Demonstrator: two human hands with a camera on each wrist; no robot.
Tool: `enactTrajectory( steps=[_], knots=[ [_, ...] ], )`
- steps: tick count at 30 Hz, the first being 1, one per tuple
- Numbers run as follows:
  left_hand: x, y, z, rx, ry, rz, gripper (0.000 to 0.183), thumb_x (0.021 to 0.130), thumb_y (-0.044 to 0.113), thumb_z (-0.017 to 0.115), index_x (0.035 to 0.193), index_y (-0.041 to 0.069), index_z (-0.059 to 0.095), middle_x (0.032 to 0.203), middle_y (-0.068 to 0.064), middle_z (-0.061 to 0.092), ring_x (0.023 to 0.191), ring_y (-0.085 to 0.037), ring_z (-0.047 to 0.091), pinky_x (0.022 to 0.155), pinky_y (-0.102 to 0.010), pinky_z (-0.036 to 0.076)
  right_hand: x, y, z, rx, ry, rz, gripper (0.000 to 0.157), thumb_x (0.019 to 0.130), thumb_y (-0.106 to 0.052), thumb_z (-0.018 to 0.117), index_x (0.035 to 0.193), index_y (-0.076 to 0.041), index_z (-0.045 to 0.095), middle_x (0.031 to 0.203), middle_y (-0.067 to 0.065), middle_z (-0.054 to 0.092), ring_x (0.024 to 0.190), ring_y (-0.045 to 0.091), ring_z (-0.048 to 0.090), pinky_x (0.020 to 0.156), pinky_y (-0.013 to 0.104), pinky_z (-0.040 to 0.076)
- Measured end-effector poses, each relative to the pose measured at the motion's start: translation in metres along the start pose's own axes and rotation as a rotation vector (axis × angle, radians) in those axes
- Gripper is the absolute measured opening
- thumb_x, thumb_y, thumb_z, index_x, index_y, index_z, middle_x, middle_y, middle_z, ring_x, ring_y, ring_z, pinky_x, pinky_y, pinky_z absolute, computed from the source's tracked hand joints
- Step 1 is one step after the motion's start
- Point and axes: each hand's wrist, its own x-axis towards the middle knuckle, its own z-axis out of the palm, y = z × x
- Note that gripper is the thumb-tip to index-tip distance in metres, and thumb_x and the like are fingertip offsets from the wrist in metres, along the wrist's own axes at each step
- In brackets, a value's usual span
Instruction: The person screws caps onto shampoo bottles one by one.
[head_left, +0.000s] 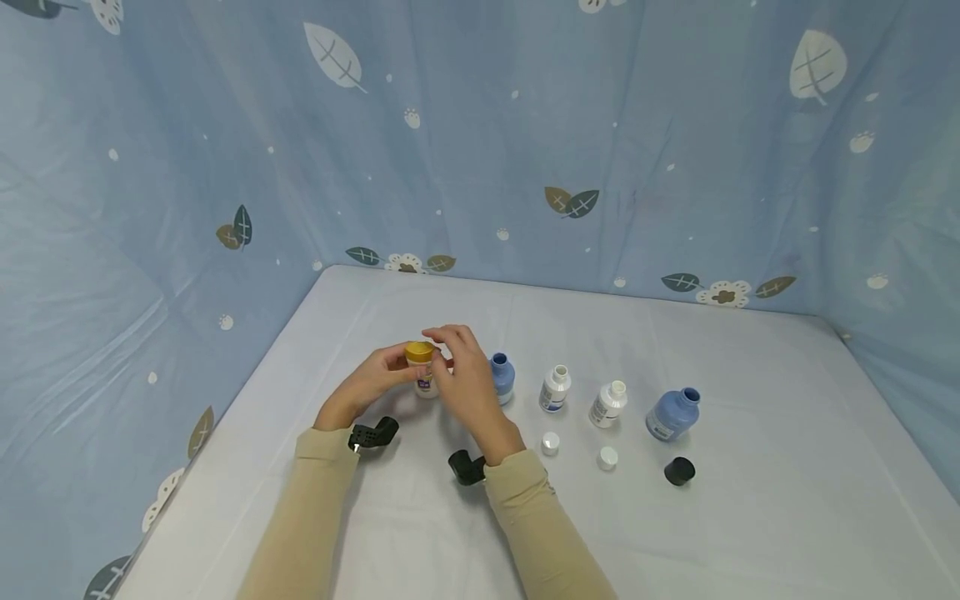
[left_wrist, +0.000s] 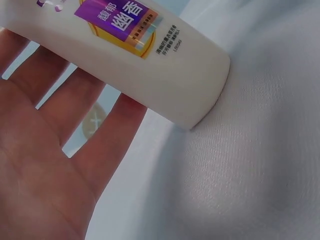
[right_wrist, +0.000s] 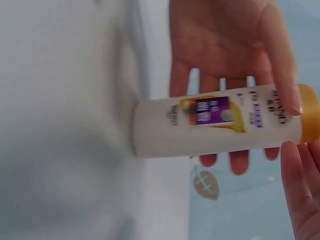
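A white bottle with a yellow cap and a purple label (head_left: 426, 386) stands upright on the white table, its base right at the cloth in the right wrist view. My left hand (head_left: 372, 381) grips it from the side, thumb across the front just under the cap (right_wrist: 310, 114) and fingers behind. Beside the cap is my right hand (head_left: 470, 387), its fingers spread and lightly bent, fingertips right at the cap's edge. In the left wrist view the left fingers (left_wrist: 80, 105) lie along the bottle (left_wrist: 170, 65), whose top is out of frame.
Uncapped bottles stand in a row to the right: a blue one (head_left: 503, 381) partly behind my right hand, two white ones (head_left: 555, 389) (head_left: 608, 404), and another blue one (head_left: 672, 414). In front lie two white caps (head_left: 551, 443) (head_left: 607, 457) and a black cap (head_left: 679, 471).
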Motion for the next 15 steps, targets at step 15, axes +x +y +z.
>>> enactTrajectory(
  steps=[15],
  knots=[
    [-0.008,0.028,-0.003,0.041,0.117,0.147,0.033,0.097,0.024,0.037,0.128,0.019,0.047,0.12,-0.005,0.054,0.114,-0.019,0.047,0.095,-0.044,0.033,0.006,-0.005,-0.031,0.271,0.072,0.043,0.025,0.092,-0.021,0.049,0.116,-0.019,0.056,0.105,-0.006,0.055,0.097,0.005,0.051,0.071,0.024,0.048]
  ],
)
